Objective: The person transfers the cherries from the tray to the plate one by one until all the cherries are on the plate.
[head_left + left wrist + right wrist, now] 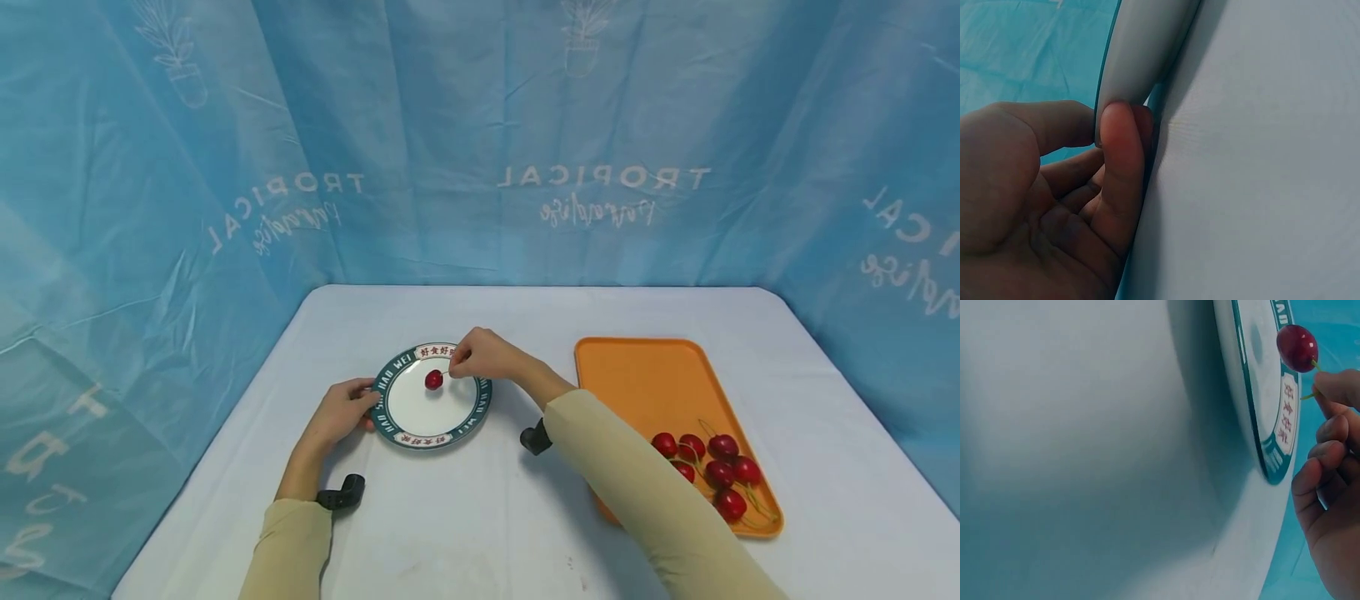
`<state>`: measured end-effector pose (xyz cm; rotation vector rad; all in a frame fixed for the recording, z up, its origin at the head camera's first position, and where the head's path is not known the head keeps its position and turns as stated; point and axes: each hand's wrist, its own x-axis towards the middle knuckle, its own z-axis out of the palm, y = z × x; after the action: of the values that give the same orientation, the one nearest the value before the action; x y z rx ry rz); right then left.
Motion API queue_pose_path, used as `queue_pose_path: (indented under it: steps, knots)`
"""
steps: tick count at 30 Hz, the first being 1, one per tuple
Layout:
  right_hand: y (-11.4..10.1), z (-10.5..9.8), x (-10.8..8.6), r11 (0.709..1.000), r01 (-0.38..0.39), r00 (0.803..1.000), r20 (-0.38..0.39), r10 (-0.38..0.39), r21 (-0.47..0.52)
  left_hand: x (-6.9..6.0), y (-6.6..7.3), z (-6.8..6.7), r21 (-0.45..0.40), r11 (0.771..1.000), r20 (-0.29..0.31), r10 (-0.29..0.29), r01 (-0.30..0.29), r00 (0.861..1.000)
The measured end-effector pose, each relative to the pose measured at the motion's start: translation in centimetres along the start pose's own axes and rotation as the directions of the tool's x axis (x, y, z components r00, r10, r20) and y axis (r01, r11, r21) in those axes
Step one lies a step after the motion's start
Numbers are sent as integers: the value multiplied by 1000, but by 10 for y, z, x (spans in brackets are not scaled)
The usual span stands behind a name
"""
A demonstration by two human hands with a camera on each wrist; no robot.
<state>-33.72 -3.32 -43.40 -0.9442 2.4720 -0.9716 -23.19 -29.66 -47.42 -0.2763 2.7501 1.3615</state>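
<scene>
A white plate (431, 412) with a green lettered rim lies on the left part of the table. My left hand (343, 412) grips its left edge; in the left wrist view the thumb and fingers of the left hand (1079, 181) pinch the rim from above and below. Over the plate, my right hand (487, 354) pinches a dark red cherry (433, 380) by its green stem. The right wrist view shows that cherry (1297, 348) hanging just beyond the thumb and finger of the right hand (1335, 450), above the plate (1260, 381). Whether it touches the plate, I cannot tell.
An orange tray (637, 375) stands to the right, with several cherries (720, 475) on stems in its near part. My right forearm (637, 475) passes over its near left side and hides some of it. A blue printed curtain (465, 125) surrounds the white table (465, 533).
</scene>
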Motion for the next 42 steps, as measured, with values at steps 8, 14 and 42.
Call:
queue_pose_path:
  steps: [8, 14, 42]
  knots:
    - [-10, 10, 9, 999, -24, 1000, 7, 24, -48, -1, 0, 2, -10, 1000, -3, 13, -13, 1000]
    - [-12, 14, 11, 995, -44, 999, 8, 45, -88, 0, -2, 5, -9, 1000, -8, -6, 6, 1000]
    - [-3, 5, -3, 1000, 20, 999, -36, -20, -1, 0, 0, 1, -25, 1000, 3, -18, 18, 1000]
